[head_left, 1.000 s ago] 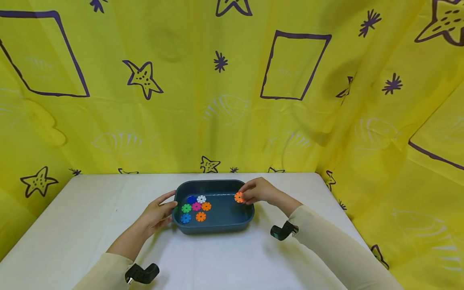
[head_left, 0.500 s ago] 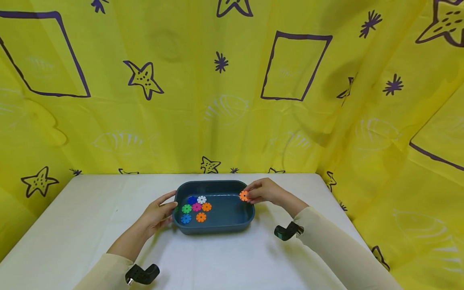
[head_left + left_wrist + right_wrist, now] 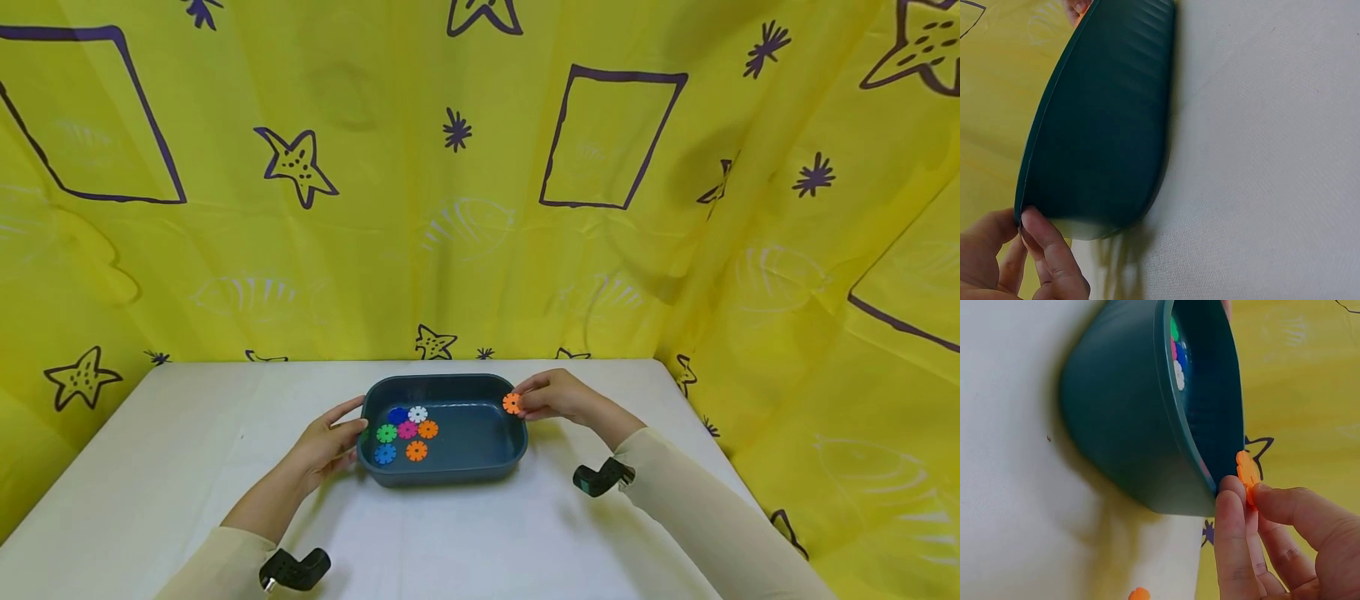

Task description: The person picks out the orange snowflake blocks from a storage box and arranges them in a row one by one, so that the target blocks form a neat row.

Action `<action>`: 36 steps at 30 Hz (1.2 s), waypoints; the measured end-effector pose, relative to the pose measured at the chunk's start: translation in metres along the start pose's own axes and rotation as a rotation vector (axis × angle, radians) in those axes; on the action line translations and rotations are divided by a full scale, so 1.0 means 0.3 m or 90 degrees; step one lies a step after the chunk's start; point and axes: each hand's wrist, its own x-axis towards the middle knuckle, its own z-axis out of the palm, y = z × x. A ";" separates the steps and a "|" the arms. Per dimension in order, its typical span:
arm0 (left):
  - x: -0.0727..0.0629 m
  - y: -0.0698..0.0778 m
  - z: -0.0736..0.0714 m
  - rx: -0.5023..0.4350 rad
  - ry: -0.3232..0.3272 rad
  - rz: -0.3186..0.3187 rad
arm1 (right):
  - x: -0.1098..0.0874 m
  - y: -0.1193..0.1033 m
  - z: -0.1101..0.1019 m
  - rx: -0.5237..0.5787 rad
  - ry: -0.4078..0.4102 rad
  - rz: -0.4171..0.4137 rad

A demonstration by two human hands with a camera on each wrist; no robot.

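My left hand (image 3: pixel 322 446) pinches the left rim of a dark teal plastic basin (image 3: pixel 476 442) between thumb and fingers; the left wrist view shows its fingertips (image 3: pixel 1038 225) on that rim. At the opposite end, my right hand (image 3: pixel 558 397) pinches an orange notched disc (image 3: pixel 512 403) by its edge. In the right wrist view the disc (image 3: pixel 1246 475) stands on edge between thumb and fingers, just by the rim. Inside the basin's left half lie several flower-like notched discs: blue (image 3: pixel 386 454), green (image 3: pixel 386 433), pink (image 3: pixel 407 429), white (image 3: pixel 417 414), dark blue (image 3: pixel 397 415) and orange (image 3: pixel 417 451).
The basin rests on a white-covered table (image 3: pixel 450 542). Yellow patterned curtain (image 3: pixel 360 250) hangs behind and at the sides. A bit of another orange piece (image 3: pixel 1139 594) shows at the bottom of the right wrist view. Each sleeve bears a black wrist device (image 3: pixel 600 477).
My right hand has shifted a little to the right with the orange disc, toward the basin's right rim. The left hand and the basin stay in place.
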 end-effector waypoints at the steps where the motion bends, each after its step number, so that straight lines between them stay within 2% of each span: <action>1: 0.000 0.000 0.001 0.001 0.001 -0.001 | 0.000 0.002 -0.003 0.003 0.001 0.003; 15: 0.003 -0.004 0.001 -0.003 -0.002 0.000 | -0.011 0.012 -0.034 0.046 0.013 0.009; 36: -0.001 -0.001 0.000 -0.001 -0.002 0.002 | -0.025 0.059 -0.100 0.052 0.036 0.012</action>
